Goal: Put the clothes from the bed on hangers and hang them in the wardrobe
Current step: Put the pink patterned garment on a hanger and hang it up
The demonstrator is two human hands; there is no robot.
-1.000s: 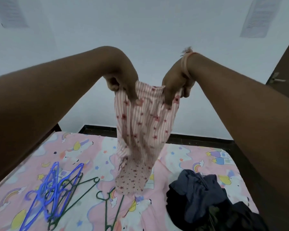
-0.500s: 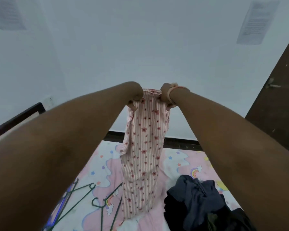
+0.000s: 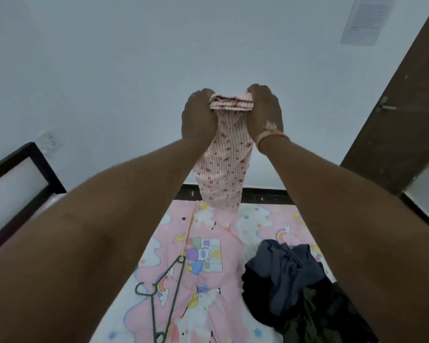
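Both arms reach out in front of me, high above the bed. My left hand and my right hand grip the top edge of a pink striped garment with small red flowers, bunched between them. It hangs straight down, its lower end just above the far part of the bed. A green wire hanger lies on the pink cartoon bedsheet below my left arm. A heap of dark blue and dark green clothes sits on the bed's right side.
A white wall fills the background. A brown door with a handle stands at the right. A dark-framed headboard is at the left. A dark skirting strip runs behind the bed.
My hands have pushed farther forward and come closer together, bunching the garment's top edge. The view has tilted, so the blue hangers are out of sight.
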